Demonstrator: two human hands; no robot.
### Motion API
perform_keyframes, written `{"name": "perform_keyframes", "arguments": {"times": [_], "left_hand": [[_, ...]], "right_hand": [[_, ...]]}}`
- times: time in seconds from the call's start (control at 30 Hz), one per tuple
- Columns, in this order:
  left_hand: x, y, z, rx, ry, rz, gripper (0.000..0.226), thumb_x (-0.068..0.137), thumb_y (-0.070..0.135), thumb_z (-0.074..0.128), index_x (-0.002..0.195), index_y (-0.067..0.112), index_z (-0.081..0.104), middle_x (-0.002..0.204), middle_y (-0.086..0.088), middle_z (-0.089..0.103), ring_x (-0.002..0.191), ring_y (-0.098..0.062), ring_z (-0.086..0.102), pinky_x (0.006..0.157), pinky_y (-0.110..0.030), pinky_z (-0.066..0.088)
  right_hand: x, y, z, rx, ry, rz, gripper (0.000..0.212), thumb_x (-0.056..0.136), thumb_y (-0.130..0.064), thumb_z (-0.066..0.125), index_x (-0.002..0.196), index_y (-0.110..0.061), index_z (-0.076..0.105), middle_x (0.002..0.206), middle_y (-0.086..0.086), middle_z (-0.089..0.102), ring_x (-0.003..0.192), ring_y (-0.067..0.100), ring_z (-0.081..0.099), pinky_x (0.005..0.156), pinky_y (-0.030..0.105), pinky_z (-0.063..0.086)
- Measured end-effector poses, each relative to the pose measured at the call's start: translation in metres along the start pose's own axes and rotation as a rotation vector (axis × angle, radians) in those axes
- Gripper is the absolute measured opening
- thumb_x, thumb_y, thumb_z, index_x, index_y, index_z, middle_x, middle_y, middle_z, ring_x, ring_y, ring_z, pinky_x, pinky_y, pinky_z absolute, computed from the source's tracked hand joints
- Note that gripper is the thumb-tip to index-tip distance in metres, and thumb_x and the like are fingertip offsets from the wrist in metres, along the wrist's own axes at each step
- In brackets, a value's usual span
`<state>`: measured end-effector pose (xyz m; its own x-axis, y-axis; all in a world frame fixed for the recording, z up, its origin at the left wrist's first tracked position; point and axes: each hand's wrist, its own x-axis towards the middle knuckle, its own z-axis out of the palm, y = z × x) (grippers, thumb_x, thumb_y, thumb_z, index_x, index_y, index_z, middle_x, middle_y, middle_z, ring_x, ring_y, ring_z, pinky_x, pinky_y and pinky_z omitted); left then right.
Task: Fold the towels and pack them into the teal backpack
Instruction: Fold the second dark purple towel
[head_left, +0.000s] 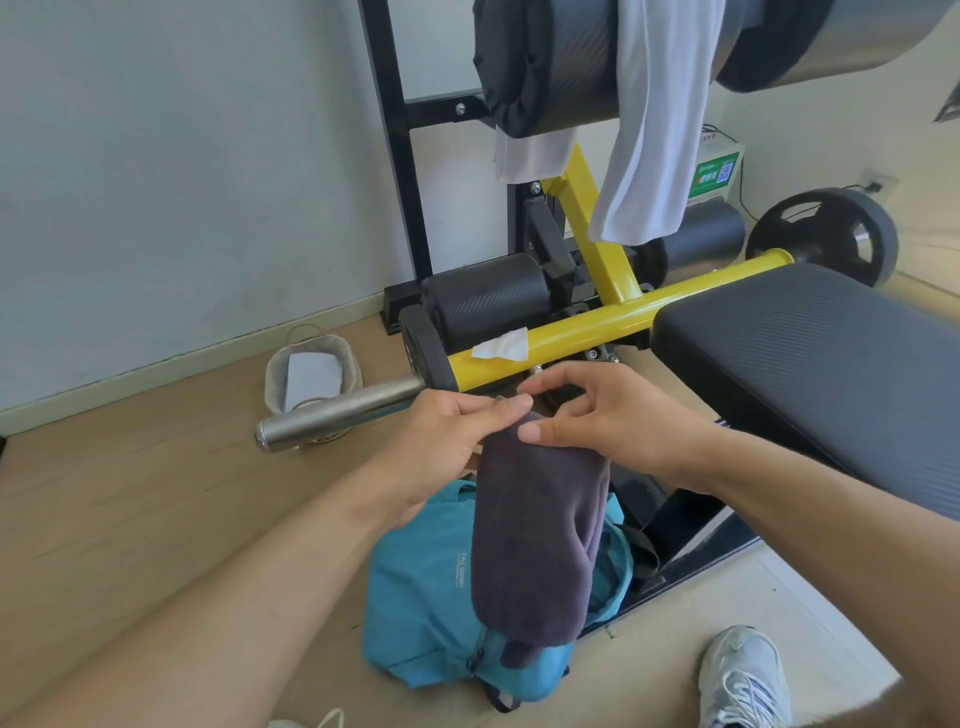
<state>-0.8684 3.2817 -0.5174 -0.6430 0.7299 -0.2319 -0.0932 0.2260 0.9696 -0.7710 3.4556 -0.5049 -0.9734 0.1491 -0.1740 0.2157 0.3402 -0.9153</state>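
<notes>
The person stood over the wooden floor (156, 519) with both arms stretched out in front. The left hand (447, 441) pinched the top edge of a dark purple towel (540, 540) between thumb and fingertips. The right hand (602, 415) met it from the other side, thumb pressed against the same top edge, forefinger curled above it; the remaining fingers were bent loosely. Both hands were grasping the towel, which hung down from them in a long doubled fold, its lower end drooping onto the teal backpack (426, 597).

The backpack lay slumped on the floor right under the towel, beside the black base of the weight bench. Its opening was hidden behind the towel, so I could not tell whether the towel's end had gone inside.

Behind the hands ran the yellow frame bar (571, 322) of the bench, with a crumpled white tissue (501, 345) lying on it. The black bench pad (810, 353) filled the right side. A white towel (654, 130) was draped over a padded roller (561, 62) higher up. A steel bar end (337, 415) stuck out to the left, and a small grey basket (311, 379) sat on the floor near the wall's skirting. A black weight plate (831, 234) rested at the far right, and a white sneaker (743, 675) showed near the bottom edge.
</notes>
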Motion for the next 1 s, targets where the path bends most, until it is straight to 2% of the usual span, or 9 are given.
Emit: {"name": "perform_keyframes", "arguments": {"times": [0.17, 0.33, 0.43, 0.57, 0.63, 0.7, 0.77, 0.9, 1.0], "left_hand": [[0.0, 0.003, 0.004, -0.03, 0.1, 0.098, 0.029, 0.092, 0.034, 0.068, 0.097, 0.009, 0.082, 0.092, -0.012, 0.079, 0.08, -0.015, 0.074, 0.066, -0.021, 0.055], [0.001, 0.008, -0.004, -0.055, 0.203, 0.144, 0.027, 0.091, 0.038, 0.069, 0.088, 0.015, 0.082, 0.087, -0.006, 0.078, 0.079, -0.013, 0.07, 0.071, -0.024, 0.054], [0.006, 0.007, -0.011, -0.078, 0.26, 0.156, 0.037, 0.093, 0.039, 0.068, 0.091, 0.004, 0.078, 0.087, -0.008, 0.072, 0.081, -0.014, 0.064, 0.077, -0.029, 0.05], [0.011, 0.0, -0.025, -0.055, 0.341, 0.136, 0.048, 0.097, 0.04, 0.065, 0.091, -0.008, 0.068, 0.079, -0.007, 0.061, 0.075, -0.014, 0.055, 0.071, -0.028, 0.044], [0.012, -0.003, -0.029, -0.001, 0.349, 0.08, 0.042, 0.099, 0.038, 0.063, 0.088, -0.002, 0.073, 0.076, -0.001, 0.067, 0.072, -0.01, 0.059, 0.068, -0.024, 0.047], [0.012, -0.005, -0.033, 0.037, 0.353, -0.007, 0.035, 0.099, 0.035, 0.062, 0.08, 0.01, 0.077, 0.079, 0.003, 0.073, 0.077, -0.011, 0.065, 0.076, -0.029, 0.051], [0.01, -0.006, -0.034, 0.035, 0.311, -0.109, 0.042, 0.099, 0.04, 0.058, 0.065, 0.018, 0.069, 0.076, 0.0, 0.072, 0.077, -0.018, 0.065, 0.076, -0.034, 0.051], [0.007, -0.007, -0.026, 0.131, 0.211, -0.156, 0.055, 0.096, 0.061, 0.053, 0.09, 0.01, 0.072, 0.094, -0.003, 0.08, 0.095, -0.021, 0.074, 0.095, -0.04, 0.057], [0.003, -0.01, -0.015, 0.064, -0.034, -0.288, 0.065, 0.095, 0.068, 0.046, 0.089, 0.009, 0.073, 0.09, -0.005, 0.077, 0.084, -0.021, 0.072, 0.091, -0.039, 0.058]], "right_hand": [[0.0, 0.006, -0.004, 0.016, -0.227, 0.125, 0.035, 0.087, -0.042, 0.075, 0.109, -0.014, 0.073, 0.105, 0.009, 0.078, 0.099, 0.027, 0.076, 0.096, 0.052, 0.058], [0.005, 0.019, -0.009, 0.049, -0.29, 0.209, 0.048, 0.081, -0.033, 0.081, 0.121, -0.009, 0.069, 0.114, 0.008, 0.077, 0.106, 0.027, 0.074, 0.1, 0.049, 0.056], [0.01, 0.025, -0.016, 0.026, -0.279, 0.222, 0.049, 0.08, -0.031, 0.083, 0.122, -0.01, 0.069, 0.116, 0.005, 0.076, 0.107, 0.024, 0.073, 0.102, 0.044, 0.055], [0.014, 0.033, -0.025, -0.001, -0.184, 0.255, 0.051, 0.069, -0.036, 0.088, 0.108, -0.011, 0.068, 0.105, 0.005, 0.078, 0.098, 0.022, 0.075, 0.095, 0.039, 0.058], [0.015, 0.036, -0.027, -0.097, -0.117, 0.228, 0.05, 0.062, -0.043, 0.091, 0.089, -0.012, 0.063, 0.086, 0.003, 0.075, 0.082, 0.019, 0.071, 0.079, 0.034, 0.058], [0.016, 0.036, -0.025, -0.155, -0.043, 0.131, 0.046, 0.066, -0.039, 0.092, 0.076, -0.015, 0.054, 0.066, -0.004, 0.061, 0.065, 0.011, 0.057, 0.061, 0.023, 0.046], [0.014, 0.029, -0.02, -0.236, 0.003, 0.013, 0.04, 0.073, -0.031, 0.091, 0.077, -0.016, 0.054, 0.056, -0.014, 0.053, 0.053, 0.003, 0.047, 0.053, 0.014, 0.037], [0.005, 0.009, 0.003, -0.595, -0.121, -0.206, 0.032, 0.074, -0.033, 0.089, 0.084, -0.028, 0.059, 0.074, -0.01, 0.063, 0.066, -0.001, 0.054, 0.061, 0.014, 0.042], [-0.001, -0.002, 0.021, -0.678, -0.143, -0.318, 0.03, 0.074, -0.036, 0.088, 0.088, -0.031, 0.063, 0.074, -0.018, 0.062, 0.074, -0.006, 0.056, 0.061, 0.013, 0.039]]}}
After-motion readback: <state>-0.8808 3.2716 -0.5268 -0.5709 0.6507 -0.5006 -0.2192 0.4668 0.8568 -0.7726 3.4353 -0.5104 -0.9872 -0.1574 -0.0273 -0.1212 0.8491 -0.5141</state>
